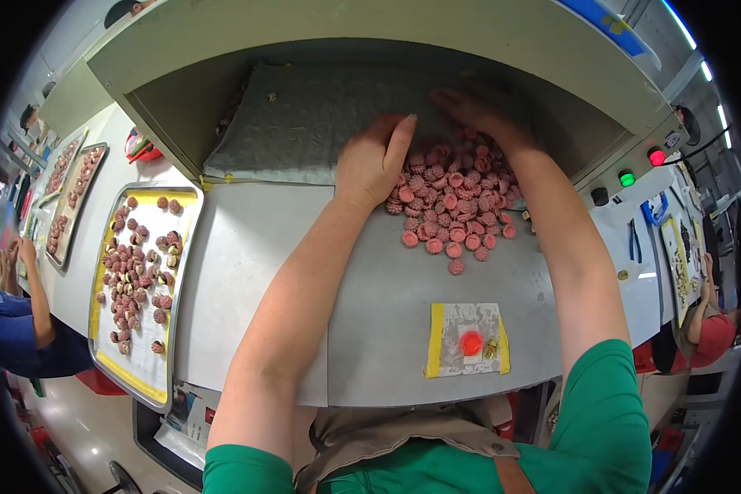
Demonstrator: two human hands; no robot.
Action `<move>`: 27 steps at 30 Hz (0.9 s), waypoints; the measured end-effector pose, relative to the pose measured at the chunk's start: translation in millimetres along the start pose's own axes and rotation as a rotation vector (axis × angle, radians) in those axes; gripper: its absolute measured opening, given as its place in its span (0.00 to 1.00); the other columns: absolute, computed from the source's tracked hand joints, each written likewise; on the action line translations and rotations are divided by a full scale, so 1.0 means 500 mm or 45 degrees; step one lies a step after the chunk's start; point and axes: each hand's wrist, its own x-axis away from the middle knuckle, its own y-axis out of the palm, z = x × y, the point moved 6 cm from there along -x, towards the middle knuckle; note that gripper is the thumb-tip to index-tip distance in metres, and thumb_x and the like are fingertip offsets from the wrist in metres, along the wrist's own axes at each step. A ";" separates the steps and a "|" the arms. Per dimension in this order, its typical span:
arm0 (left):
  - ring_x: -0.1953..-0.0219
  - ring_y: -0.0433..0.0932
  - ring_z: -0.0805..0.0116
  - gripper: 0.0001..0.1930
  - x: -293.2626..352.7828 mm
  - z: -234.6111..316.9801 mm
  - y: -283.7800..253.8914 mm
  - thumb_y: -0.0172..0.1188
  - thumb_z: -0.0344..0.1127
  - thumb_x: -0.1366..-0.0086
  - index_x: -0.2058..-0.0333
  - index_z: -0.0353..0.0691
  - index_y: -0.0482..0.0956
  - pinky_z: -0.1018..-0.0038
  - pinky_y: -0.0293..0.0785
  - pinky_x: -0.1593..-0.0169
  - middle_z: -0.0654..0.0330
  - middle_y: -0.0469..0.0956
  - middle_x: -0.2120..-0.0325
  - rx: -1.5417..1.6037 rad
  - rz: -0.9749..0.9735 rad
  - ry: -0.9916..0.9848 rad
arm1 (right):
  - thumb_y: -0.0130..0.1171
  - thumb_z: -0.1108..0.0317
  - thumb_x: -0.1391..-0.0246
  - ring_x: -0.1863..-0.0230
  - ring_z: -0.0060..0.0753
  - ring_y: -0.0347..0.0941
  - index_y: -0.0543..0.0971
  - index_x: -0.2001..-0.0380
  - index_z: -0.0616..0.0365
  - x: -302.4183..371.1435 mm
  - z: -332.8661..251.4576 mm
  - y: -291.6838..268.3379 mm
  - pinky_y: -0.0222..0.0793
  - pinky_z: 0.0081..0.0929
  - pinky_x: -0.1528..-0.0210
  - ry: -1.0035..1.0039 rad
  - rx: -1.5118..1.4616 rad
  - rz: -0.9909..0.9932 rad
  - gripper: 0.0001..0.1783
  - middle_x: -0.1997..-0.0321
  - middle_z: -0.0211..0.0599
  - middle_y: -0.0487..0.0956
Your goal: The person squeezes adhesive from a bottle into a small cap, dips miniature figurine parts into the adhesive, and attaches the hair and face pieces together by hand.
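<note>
Small pink-red ridged caps [457, 198], shaped like raspberries and many of them hollow, lie heaped on the grey tabletop under the hood of a beige cabinet. My left hand [375, 156] rests at the left edge of the heap, thumb raised and apart from the fingers, which are partly hidden. Around the far right side of the heap reaches my right hand [479, 117], its fingers stretched leftward and slightly blurred. Neither hand shows anything gripped. A grey cloth-like sheet [296, 123] lies behind my left hand inside the cabinet.
Left stands a metal tray [175, 346] with brownish-pink caps on yellow-edged lining. Nearer me, a small taped card [453, 362] carries a glowing red spot. The cabinet's right edge has a green button [626, 179] and a red button [656, 156]. Pliers [635, 240] lie right; people work on both sides.
</note>
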 end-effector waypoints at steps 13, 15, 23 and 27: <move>0.54 0.75 0.42 0.33 -0.027 -0.022 -0.014 0.39 0.66 0.35 0.53 0.43 0.78 0.59 0.71 0.52 0.44 0.79 0.60 -0.081 0.034 -0.049 | 0.45 0.56 0.35 0.50 0.44 0.72 0.76 0.52 0.60 0.265 -0.159 -0.118 0.66 0.30 0.47 -0.238 -0.238 0.301 0.21 0.50 0.43 0.76; 0.55 0.77 0.43 0.34 -0.027 -0.012 -0.030 0.43 0.65 0.36 0.53 0.38 0.77 0.61 0.71 0.52 0.42 0.79 0.62 0.052 0.072 0.015 | 0.48 0.57 0.37 0.53 0.42 0.73 0.77 0.54 0.62 0.351 -0.167 -0.170 0.67 0.29 0.49 -0.263 -0.188 0.372 0.19 0.52 0.42 0.77; 0.54 0.72 0.53 0.13 0.146 0.139 -0.075 0.59 0.37 0.38 0.57 0.39 0.79 0.67 0.69 0.53 0.53 0.75 0.60 -0.097 -0.086 0.360 | 0.55 0.66 0.42 0.60 0.39 0.74 0.77 0.59 0.63 0.604 -0.062 -0.163 0.68 0.31 0.57 0.260 -0.080 0.205 0.13 0.61 0.41 0.78; 0.54 0.70 0.56 0.12 0.242 0.188 -0.092 0.61 0.31 0.41 0.57 0.40 0.78 0.69 0.70 0.54 0.55 0.74 0.58 -0.386 -0.310 0.625 | 0.57 0.68 0.44 0.59 0.44 0.74 0.77 0.61 0.63 0.623 -0.027 -0.106 0.68 0.34 0.56 0.090 -0.058 0.436 0.10 0.63 0.43 0.78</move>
